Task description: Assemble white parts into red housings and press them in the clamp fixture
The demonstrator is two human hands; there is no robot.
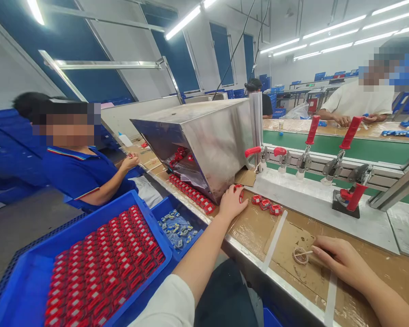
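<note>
My left hand (232, 201) reaches out to the foot of a tilted steel hopper (204, 136) and closes its fingers on a small red part (239, 190). Three more red parts (266, 204) lie in a short row just right of it on the cardboard-covered bench. My right hand (341, 260) rests flat on the cardboard, fingers stretched, fingertips touching a rubber band (300, 255). A row of red parts (191, 193) lines the bench edge under the hopper mouth.
A blue tray (37, 281) full of red parts sits at my lower left, beside a smaller blue bin (179, 227) of small metal pieces. Red-handled toggle clamps (341, 150) stand on a white fixture. A person in blue sits left; others work behind.
</note>
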